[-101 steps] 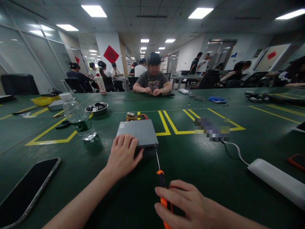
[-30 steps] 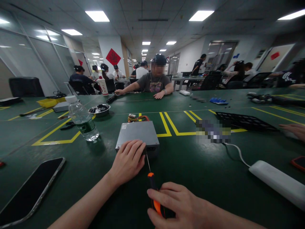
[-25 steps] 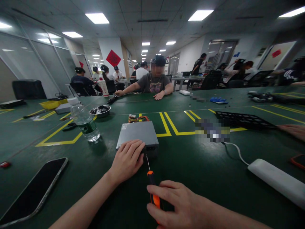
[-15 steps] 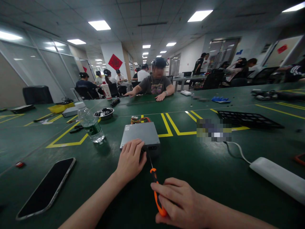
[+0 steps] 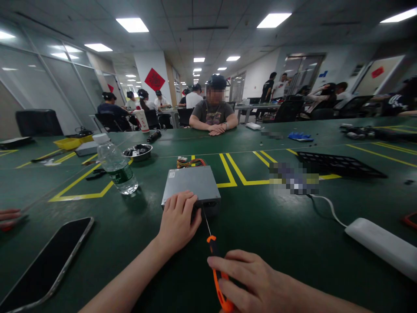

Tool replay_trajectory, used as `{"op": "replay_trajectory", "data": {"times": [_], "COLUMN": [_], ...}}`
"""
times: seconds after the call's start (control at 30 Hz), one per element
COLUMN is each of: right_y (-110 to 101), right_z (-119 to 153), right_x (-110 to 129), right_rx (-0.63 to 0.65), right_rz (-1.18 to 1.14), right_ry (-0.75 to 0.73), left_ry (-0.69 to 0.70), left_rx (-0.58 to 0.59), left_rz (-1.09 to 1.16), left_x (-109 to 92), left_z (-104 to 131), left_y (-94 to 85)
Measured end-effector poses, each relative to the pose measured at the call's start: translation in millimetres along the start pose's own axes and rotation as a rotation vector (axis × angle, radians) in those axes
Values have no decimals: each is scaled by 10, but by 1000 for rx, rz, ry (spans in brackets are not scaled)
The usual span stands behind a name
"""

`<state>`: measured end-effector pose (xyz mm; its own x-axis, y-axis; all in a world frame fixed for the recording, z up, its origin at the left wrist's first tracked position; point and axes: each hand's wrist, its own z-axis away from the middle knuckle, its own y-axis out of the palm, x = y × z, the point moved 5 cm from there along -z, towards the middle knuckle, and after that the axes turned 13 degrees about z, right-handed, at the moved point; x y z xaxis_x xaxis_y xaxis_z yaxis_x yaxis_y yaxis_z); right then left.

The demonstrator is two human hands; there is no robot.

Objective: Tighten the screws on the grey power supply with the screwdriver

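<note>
A grey metal box [image 5: 192,181] with a socket in its near side and coloured wires [image 5: 191,162] behind it lies on the green table. My left hand [image 5: 178,219] grips its near left edge, fingers on top and thumb at the front face. In my right hand [image 5: 239,276] is an orange and black screwdriver [image 5: 217,274], held between thumb and fingers. Its thin shaft points away from me, and the tip meets the front face of the box beside my left thumb. The exact spot under the tip is too small to make out.
Left of the box stand a water bottle [image 5: 117,167] and a metal bowl [image 5: 138,152]; a phone [image 5: 48,263] lies nearer. On the right are a white power strip [image 5: 381,243] and a black perforated panel [image 5: 339,164]. A person [image 5: 213,108] sits opposite. Another person's hand [image 5: 9,217] shows at the left edge.
The person opposite has drawn their arms in and joined their hands. Another hand has appeared at the left edge, over the small red object. The view has shifted slightly; my hands keep their holds.
</note>
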<state>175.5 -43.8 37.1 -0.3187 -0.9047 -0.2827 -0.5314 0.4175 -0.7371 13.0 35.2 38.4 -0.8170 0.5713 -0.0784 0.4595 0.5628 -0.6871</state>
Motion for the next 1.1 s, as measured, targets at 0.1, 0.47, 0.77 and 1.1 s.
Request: {"op": "replay_trajectory", "data": {"times": [0.1, 0.47, 0.77, 1.1], "right_y": [-3, 22, -22, 50], "right_z": [-64, -61, -100, -97], "right_x": [6, 38, 19, 25], "right_rx": [61, 77, 43, 52], "right_rz": [-8, -24, 13, -31], "right_ry": [-1, 8, 44, 81], "left_ry": [0, -32, -58, -86], "left_rx": [-8, -29, -30, -33], "left_rz": [-5, -19, -26, -24], "left_x": [0, 9, 21, 1], "left_z": [-2, -15, -16, -28], "left_y": [6, 18, 35, 32]}}
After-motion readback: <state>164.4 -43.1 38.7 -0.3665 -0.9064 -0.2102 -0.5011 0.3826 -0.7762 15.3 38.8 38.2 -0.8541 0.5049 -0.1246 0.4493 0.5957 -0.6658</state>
